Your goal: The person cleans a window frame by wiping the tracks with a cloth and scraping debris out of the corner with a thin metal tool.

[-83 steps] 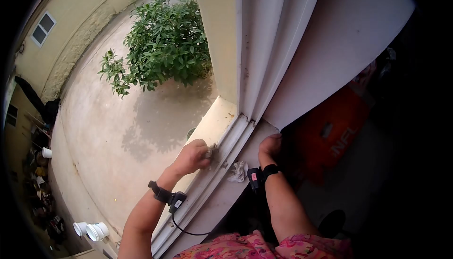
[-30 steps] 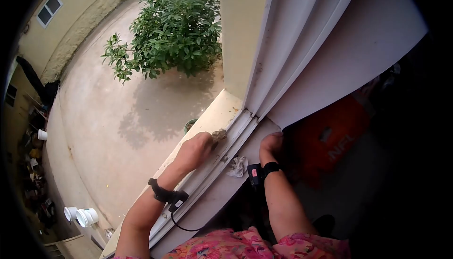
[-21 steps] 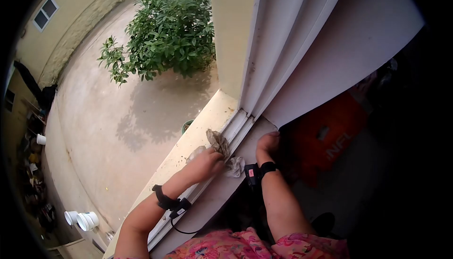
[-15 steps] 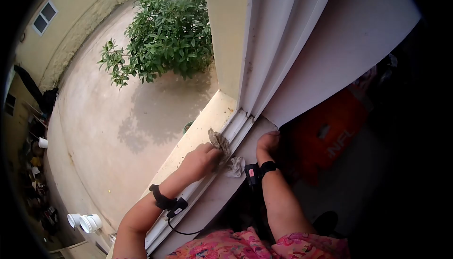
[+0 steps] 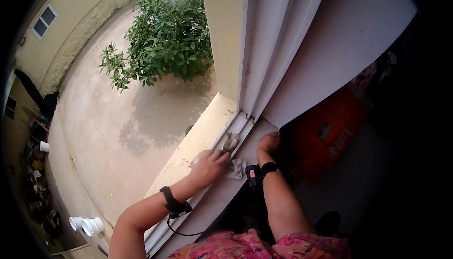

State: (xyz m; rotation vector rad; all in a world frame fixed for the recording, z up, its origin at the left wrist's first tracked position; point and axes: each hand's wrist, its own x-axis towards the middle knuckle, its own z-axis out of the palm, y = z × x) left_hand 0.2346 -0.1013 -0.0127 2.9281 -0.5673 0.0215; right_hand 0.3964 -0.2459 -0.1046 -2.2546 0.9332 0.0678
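Observation:
My left hand (image 5: 210,168) is on the white window track (image 5: 242,128), its fingers bent over a dirty, crumpled rag (image 5: 230,142). Part of the rag pokes out ahead of the fingertips; the rest is partly covered by the hand. A second wad of pale, stained cloth (image 5: 235,168) lies on the inner sill (image 5: 255,141), just right of the left hand. My right hand (image 5: 268,142) rests at the inner edge of the sill, near the wall corner. Its fingers curl away from view and are mostly hidden.
A white window frame (image 5: 269,37) rises ahead, beside the inner wall (image 5: 339,37). Outside, a leafy bush (image 5: 167,37) stands over a concrete yard (image 5: 94,131), with white buckets (image 5: 92,226) at lower left. An orange bag (image 5: 325,136) is in the dark room at right.
My left hand has shifted slightly right and down, and its fingers lie flatter. The rag's visible end has moved from the outer side onto the track. My right hand stays in place.

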